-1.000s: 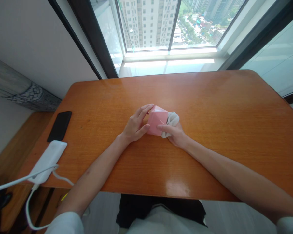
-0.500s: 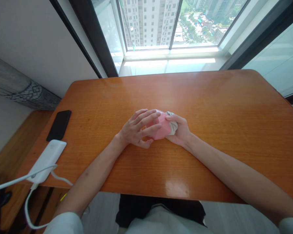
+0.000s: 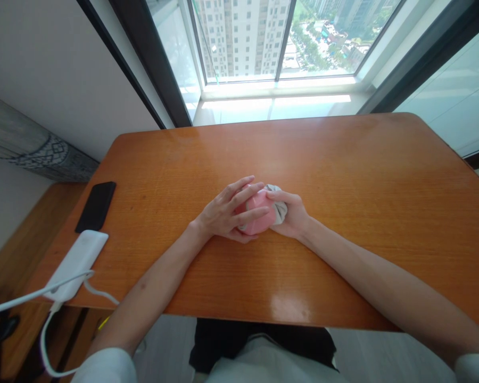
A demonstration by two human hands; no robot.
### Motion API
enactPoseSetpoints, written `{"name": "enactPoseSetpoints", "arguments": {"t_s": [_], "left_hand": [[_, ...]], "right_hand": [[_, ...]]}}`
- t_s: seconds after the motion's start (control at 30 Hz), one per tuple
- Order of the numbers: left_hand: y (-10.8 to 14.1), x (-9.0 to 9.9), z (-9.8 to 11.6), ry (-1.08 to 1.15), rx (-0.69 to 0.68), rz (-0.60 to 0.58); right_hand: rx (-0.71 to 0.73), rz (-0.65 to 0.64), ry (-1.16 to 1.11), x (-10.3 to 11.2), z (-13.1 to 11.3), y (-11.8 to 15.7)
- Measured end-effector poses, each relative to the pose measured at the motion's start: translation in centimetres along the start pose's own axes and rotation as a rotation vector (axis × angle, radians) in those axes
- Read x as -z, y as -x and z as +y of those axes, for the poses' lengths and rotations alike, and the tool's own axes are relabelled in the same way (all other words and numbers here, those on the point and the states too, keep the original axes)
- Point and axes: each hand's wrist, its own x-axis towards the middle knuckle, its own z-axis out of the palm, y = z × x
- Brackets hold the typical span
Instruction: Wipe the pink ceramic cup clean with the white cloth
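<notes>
A pink object (image 3: pixel 259 219) is between my two hands over the middle of the wooden table (image 3: pixel 343 175). My left hand (image 3: pixel 232 210) is wrapped over its left side, fingers curved across the top and the thumb below. At its right side, a grey-white cloth (image 3: pixel 280 206) bunches against it. My right hand (image 3: pixel 290 213) grips the cloth and the pink object, thumb on top; its other fingers are mostly hidden underneath.
A black phone (image 3: pixel 96 206) lies at the table's left edge. Just in front of it sits a white power bank (image 3: pixel 77 263) with white cables (image 3: pixel 35 293) running off the edge. Beyond the table's far side is a window (image 3: pixel 277 101).
My left hand has closed further around the pink object, which has turned and shifted slightly left and down. My right hand has moved a little left with the cloth.
</notes>
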Motion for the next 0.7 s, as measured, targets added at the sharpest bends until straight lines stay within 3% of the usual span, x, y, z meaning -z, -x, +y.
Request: {"name": "enactPoseSetpoints", "arguments": {"t_s": [0.4, 0.7], "left_hand": [[-0.02, 0.16, 0.07, -0.064, -0.03, 0.034], [0.25, 0.12, -0.08, -0.023, 0.042, 0.01]], "right_hand": [[-0.026, -0.009, -0.014, 0.58, 0.24, -0.23], [-0.01, -0.046, 0.082, 0.41, 0.16, -0.24]]}}
